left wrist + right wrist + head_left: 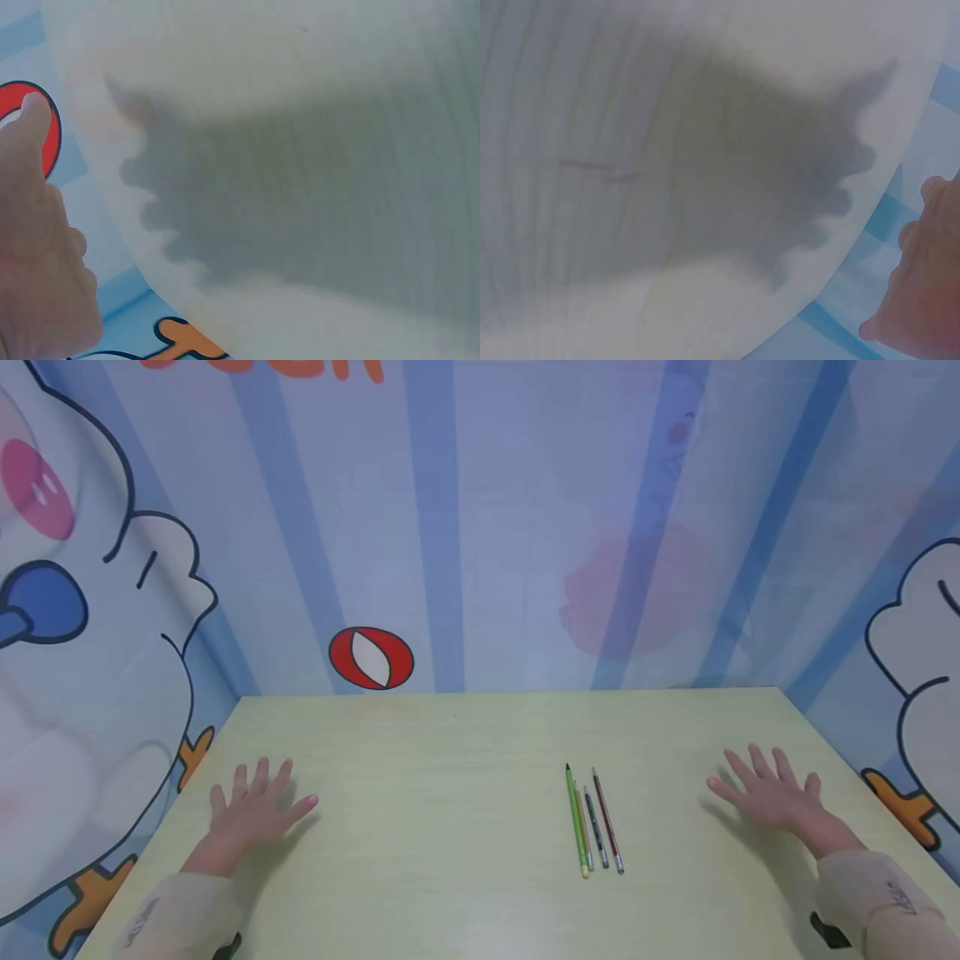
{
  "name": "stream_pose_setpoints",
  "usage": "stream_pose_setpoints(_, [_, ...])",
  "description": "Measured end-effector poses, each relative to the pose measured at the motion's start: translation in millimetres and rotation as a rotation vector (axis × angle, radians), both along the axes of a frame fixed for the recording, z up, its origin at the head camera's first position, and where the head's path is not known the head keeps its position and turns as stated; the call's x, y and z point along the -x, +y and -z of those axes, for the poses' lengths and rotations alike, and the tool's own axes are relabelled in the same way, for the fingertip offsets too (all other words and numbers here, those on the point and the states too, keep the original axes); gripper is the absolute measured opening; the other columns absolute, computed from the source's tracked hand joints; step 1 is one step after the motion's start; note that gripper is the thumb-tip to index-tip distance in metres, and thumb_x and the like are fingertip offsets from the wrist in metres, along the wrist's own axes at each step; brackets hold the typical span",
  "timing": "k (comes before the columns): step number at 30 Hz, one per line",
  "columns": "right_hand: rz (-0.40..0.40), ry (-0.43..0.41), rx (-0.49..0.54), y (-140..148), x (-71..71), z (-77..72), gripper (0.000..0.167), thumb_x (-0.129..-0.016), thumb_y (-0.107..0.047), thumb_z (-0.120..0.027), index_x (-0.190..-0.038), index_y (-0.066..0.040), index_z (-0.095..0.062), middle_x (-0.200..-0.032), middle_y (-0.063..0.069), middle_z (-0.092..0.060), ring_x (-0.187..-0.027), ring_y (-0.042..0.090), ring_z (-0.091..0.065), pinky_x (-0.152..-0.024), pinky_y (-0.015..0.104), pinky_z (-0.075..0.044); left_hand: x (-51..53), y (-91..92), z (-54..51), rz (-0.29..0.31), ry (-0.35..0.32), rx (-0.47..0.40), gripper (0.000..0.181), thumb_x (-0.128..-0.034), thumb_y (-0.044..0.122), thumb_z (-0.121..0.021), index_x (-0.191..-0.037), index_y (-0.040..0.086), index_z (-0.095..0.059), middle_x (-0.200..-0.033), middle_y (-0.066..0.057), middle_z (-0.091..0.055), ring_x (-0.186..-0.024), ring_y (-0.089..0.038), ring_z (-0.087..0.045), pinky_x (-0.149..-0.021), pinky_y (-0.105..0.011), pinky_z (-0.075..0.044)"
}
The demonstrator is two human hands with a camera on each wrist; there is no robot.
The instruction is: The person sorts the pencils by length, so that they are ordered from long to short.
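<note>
Several pencils lie side by side on the table, right of its middle, in the head view. Leftmost is a green pencil (pixel 577 822), beside it a thin yellowish pencil (pixel 583 827), then a dark patterned pencil (pixel 596 828) and a dark red pencil (pixel 608 821). Their tips point toward the back wall. My left hand (pixel 251 814) is at the table's left side, fingers spread, holding nothing. On the right side, my right hand (pixel 780 793) also has its fingers spread and holds nothing; it is the nearer hand to the pencils. Both wrist views show hand shadows on the tabletop.
The pale wooden table (pixel 420 810) runs back to a blue striped cloth wall (pixel 495 527) with a printed red and white ball (pixel 371 658). Printed cartoon figures cover the side walls, such as the white one (pixel 75 735) at left.
</note>
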State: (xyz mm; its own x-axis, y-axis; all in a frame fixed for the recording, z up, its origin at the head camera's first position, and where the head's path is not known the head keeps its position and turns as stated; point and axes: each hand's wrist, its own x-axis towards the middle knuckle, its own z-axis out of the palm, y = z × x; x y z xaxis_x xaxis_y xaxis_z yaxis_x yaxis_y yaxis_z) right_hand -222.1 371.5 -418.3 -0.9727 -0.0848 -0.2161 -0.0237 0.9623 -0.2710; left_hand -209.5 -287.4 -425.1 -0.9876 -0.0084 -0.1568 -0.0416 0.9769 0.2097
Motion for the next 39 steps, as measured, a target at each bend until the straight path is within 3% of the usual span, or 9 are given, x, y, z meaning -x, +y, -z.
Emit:
stream_pose_setpoints(11, [-0.047,0.067,-0.007,-24.3,4.0,-16.0,0.083,-0.081,-0.067,-0.033,-0.143,-0.021,-0.002,-0.145,0.024,0.008,-0.126,0.047,0.022,-0.081,0.074,0.014,15.4,46.3,-14.9,0.085,0.046,-0.008,0.092,-0.0774,0.071,-0.034,-0.142,0.009,-0.011,-0.144,-0.026,0.0,-0.129,-0.048,0.007,-0.094,-0.067,0.012])
stream_pose_setpoints(17, [-0.077,0.135,-0.007,-45.0,5.6,-17.2,0.084,-0.079,-0.066,-0.04,-0.143,-0.024,-0.003,-0.146,0.021,0.004,-0.129,0.046,0.016,-0.084,0.074,0.008,22.3,81.1,-16.2,0.157,0.096,-0.03,0.086,-0.08,0.065,-0.038,-0.142,0.013,-0.01,-0.146,-0.021,-0.004,-0.131,-0.045,0.003,-0.098,-0.065,0.006])
stream_pose_setpoints(23, [-0.137,0.225,0.034,-68.4,7.7,-17.8,0.084,-0.08,-0.056,-0.05,-0.143,-0.019,-0.009,-0.146,0.023,-0.004,-0.128,0.051,0.0,-0.086,0.075,-0.006,25.1,121.4,-22.6,0.222,0.188,-0.093,0.077,-0.0811,0.044,-0.055,-0.14,0.011,-0.02,-0.145,-0.018,-0.019,-0.132,-0.038,-0.016,-0.1,-0.062,-0.011])
stream_pose_setpoints(26, [-0.181,0.254,0.094,-79.7,9.2,-18.1,0.081,-0.081,-0.044,-0.057,-0.142,-0.011,-0.014,-0.144,0.026,-0.009,-0.127,0.051,-0.01,-0.09,0.07,-0.015,25.1,140.7,-26.5,0.235,0.215,-0.198,0.068,-0.0816,0.034,-0.059,-0.137,0.009,-0.028,-0.141,-0.015,-0.03,-0.129,-0.033,-0.028,-0.1,-0.057,-0.022])
stream_pose_setpoints(30, [-0.22,0.279,0.213,-93.7,10.3,-19.6,0.077,-0.08,-0.022,-0.062,-0.14,-0.003,-0.018,-0.142,0.027,-0.018,-0.125,0.047,-0.023,-0.097,0.059,-0.023,25.6,164.4,-27.7,0.213,0.185,-0.384,0.059,-0.0828,0.024,-0.059,-0.134,0.01,-0.035,-0.135,-0.01,-0.042,-0.123,-0.027,-0.04,-0.098,-0.046,-0.035])
stream_pose_setpoints(36, [-0.165,0.269,0.355,-107.4,9.5,-21.1,0.071,-0.082,-0.013,-0.06,-0.138,0.0,-0.019,-0.13,0.028,-0.038,-0.106,0.041,-0.05,-0.081,0.047,-0.046,27.3,194.8,-24.7,0.189,0.111,-0.59,0.053,-0.0827,0.016,-0.06,-0.131,0.012,-0.04,-0.119,-0.011,-0.055,-0.1,-0.023,-0.057,-0.081,-0.034,-0.049])
stream_pose_setpoints(39, [-0.111,0.233,0.46,-111.5,9.5,-20.8,0.067,-0.083,-0.01,-0.057,-0.137,0.003,-0.02,-0.123,0.03,-0.045,-0.101,0.039,-0.055,-0.075,0.04,-0.05,27.6,206.6,-21.6,0.196,0.074,-0.67,0.049,-0.0831,0.015,-0.059,-0.129,0.011,-0.042,-0.113,-0.012,-0.058,-0.094,-0.022,-0.059,-0.075,-0.031,-0.051])
